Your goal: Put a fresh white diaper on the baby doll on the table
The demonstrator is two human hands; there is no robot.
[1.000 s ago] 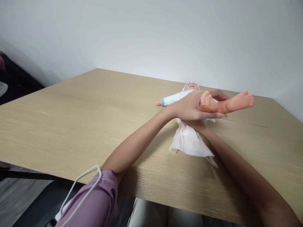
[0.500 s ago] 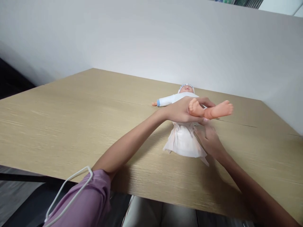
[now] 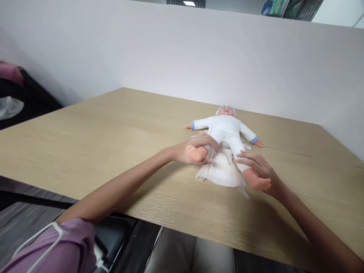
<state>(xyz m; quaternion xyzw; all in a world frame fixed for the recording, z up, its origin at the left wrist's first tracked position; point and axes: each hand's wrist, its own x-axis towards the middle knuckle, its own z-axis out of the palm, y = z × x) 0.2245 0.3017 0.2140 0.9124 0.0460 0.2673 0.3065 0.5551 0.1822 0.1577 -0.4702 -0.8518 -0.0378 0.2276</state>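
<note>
A baby doll (image 3: 226, 124) in a white suit with blue cuffs lies on its back, head toward the wall, legs apart. Beneath its bottom, an unfolded white diaper (image 3: 223, 172) spreads toward me. My left hand (image 3: 196, 148) is closed around the doll's leg on the left, with the bare foot (image 3: 196, 153) showing in front of my palm. On the right, my right hand (image 3: 260, 168) grips the other leg, fingers over the shin just above its foot (image 3: 257, 181). My right thumb is hidden.
The wooden tabletop (image 3: 99, 144) carries the doll and diaper. A white wall (image 3: 170, 57) rises along its far edge. Dark items with a pink cloth (image 3: 10, 72) are at the far left, and a grey seat (image 3: 190, 250) is below the near edge.
The doll's legs, earlier raised together in my left hand, are now lowered and spread. My right hand has moved from the diaper's side to the leg on the right.
</note>
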